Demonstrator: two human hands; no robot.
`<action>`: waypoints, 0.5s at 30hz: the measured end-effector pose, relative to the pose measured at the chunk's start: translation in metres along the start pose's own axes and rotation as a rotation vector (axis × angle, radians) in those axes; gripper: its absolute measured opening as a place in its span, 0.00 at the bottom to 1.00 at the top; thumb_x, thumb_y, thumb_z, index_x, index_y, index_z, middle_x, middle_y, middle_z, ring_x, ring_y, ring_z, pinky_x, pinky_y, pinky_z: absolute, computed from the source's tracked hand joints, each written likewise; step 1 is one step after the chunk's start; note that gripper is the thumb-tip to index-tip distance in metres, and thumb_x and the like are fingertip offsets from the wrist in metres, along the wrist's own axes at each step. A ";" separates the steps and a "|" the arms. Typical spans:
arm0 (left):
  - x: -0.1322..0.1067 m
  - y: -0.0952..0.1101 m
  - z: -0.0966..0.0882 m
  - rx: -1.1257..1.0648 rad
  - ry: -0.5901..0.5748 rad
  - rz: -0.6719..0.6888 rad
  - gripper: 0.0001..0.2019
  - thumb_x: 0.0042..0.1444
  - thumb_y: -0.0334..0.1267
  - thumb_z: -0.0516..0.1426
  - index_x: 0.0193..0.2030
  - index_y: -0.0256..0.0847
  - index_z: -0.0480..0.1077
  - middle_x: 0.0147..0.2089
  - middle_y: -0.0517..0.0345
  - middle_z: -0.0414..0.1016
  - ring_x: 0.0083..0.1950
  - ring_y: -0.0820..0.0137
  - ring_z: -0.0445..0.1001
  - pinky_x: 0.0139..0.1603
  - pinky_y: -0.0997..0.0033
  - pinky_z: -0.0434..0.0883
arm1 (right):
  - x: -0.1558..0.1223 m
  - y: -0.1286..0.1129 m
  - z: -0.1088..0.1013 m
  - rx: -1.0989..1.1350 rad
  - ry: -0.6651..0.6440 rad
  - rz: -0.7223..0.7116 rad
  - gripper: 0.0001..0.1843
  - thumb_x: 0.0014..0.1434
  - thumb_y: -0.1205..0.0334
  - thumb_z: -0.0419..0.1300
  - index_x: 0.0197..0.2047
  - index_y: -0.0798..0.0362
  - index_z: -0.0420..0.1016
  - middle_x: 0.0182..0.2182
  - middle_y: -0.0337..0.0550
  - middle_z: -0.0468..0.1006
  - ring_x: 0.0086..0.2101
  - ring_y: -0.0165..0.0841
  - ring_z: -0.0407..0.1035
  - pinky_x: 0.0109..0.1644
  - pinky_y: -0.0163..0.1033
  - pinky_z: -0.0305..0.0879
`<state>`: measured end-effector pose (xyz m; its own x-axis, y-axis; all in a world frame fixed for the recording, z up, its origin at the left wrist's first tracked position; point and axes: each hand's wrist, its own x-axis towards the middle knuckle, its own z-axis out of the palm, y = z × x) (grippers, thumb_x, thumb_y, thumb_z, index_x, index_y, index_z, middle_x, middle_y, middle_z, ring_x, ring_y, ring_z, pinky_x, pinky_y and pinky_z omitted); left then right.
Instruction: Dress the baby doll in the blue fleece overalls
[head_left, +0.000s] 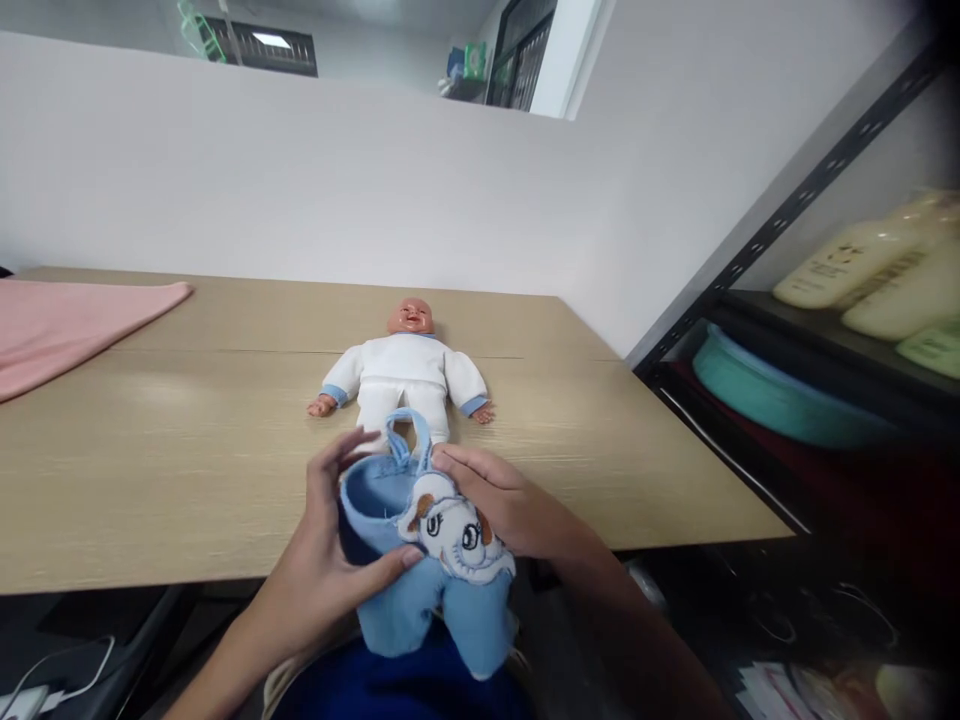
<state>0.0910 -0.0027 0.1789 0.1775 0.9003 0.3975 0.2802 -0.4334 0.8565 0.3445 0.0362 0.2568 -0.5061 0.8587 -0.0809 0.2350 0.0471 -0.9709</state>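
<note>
Blue doll overalls [405,600] with a white embroidered animal face and loop straps are held up just past the table's front edge. My left hand [322,550] grips their left side, thumb across the front and fingers behind the open waist. On the other side, my right hand [510,495] is closed at the upper edge by the strap, partly hidden behind the animal patch. Beyond them a baby doll [403,365] lies on its back, arms spread, in a white outfit with blue cuffs. The overalls cover the view of its lower legs.
A pink cloth [67,325] lies on the left of the wooden table [187,470]. At the right stands a dark shelf with pale bottles [847,265] and a teal basin [780,395]. A white cable [90,680] shows at lower left.
</note>
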 end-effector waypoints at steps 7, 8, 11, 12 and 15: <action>0.067 0.026 -0.030 0.110 -0.331 0.094 0.26 0.70 0.50 0.72 0.69 0.51 0.74 0.62 0.53 0.81 0.63 0.56 0.80 0.61 0.60 0.78 | 0.012 -0.036 -0.019 -0.142 -0.191 -0.137 0.27 0.80 0.34 0.61 0.41 0.50 0.75 0.30 0.32 0.68 0.31 0.31 0.60 0.35 0.38 0.57; 0.073 0.029 -0.034 0.120 -0.424 0.053 0.16 0.73 0.52 0.69 0.59 0.48 0.79 0.52 0.57 0.82 0.53 0.61 0.80 0.52 0.64 0.77 | 0.013 -0.037 -0.026 -0.161 -0.187 -0.150 0.26 0.80 0.35 0.62 0.43 0.50 0.76 0.30 0.32 0.69 0.30 0.31 0.61 0.35 0.38 0.58; 0.085 0.031 -0.040 0.080 -0.549 -0.002 0.16 0.78 0.54 0.63 0.47 0.44 0.80 0.41 0.60 0.78 0.43 0.66 0.75 0.45 0.68 0.74 | 0.017 -0.023 -0.047 -0.208 -0.223 -0.174 0.24 0.72 0.39 0.73 0.51 0.51 0.79 0.36 0.34 0.76 0.35 0.32 0.69 0.40 0.37 0.64; 0.087 0.030 -0.040 0.052 -0.535 -0.005 0.15 0.78 0.54 0.63 0.51 0.44 0.79 0.44 0.60 0.79 0.46 0.65 0.76 0.49 0.67 0.75 | 0.019 -0.015 -0.052 -0.236 -0.259 -0.194 0.26 0.67 0.39 0.78 0.53 0.51 0.80 0.39 0.35 0.78 0.37 0.33 0.71 0.42 0.37 0.66; 0.086 0.024 -0.037 0.019 -0.502 -0.036 0.17 0.79 0.56 0.61 0.60 0.47 0.77 0.56 0.56 0.82 0.57 0.60 0.78 0.61 0.63 0.76 | 0.024 0.010 -0.059 -0.337 -0.363 -0.302 0.28 0.60 0.37 0.82 0.42 0.51 0.80 0.40 0.37 0.77 0.40 0.35 0.70 0.45 0.39 0.67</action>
<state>0.0786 0.0655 0.2458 0.5981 0.7861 0.1558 0.3111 -0.4070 0.8588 0.3832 0.0877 0.2589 -0.8299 0.5547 0.0589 0.2570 0.4740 -0.8422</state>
